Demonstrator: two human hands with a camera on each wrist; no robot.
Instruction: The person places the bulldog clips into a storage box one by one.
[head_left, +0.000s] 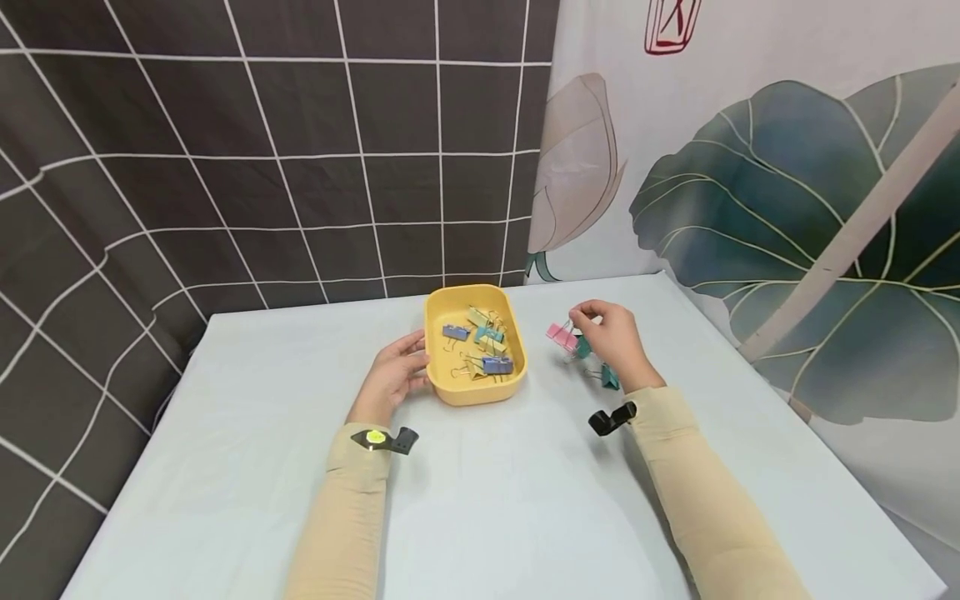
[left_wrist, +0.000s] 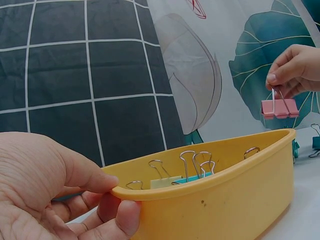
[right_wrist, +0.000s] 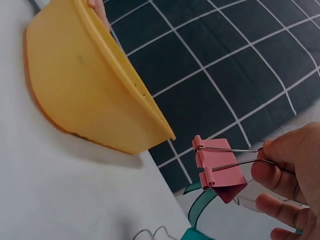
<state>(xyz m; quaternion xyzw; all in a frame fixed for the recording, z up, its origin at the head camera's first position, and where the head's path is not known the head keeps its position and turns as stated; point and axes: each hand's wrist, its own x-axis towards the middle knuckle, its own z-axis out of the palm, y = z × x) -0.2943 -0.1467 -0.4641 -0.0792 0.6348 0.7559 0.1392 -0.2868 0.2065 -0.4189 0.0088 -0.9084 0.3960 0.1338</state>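
A yellow plastic box (head_left: 476,400) stands on the table, holding several binder clips in blue, teal and pale yellow. My left hand (head_left: 395,372) is at its left side; in the left wrist view the thumb (left_wrist: 102,181) lies on the rim, with curled fingers against the wall below. To the right of the box, my right hand (head_left: 613,343) pinches a pink binder clip (right_wrist: 222,162) by its wire handle. The clip hangs above the table, apart from the box. Beneath and beside that hand lie teal binder clips (head_left: 610,377), partly hidden in the wrist views.
The white table (head_left: 480,500) extends in front of the box and to both sides. Behind it hangs a dark cloth (head_left: 300,192) with white grid lines; at the right is a pale curtain (head_left: 592,42) printed with a large leaf.
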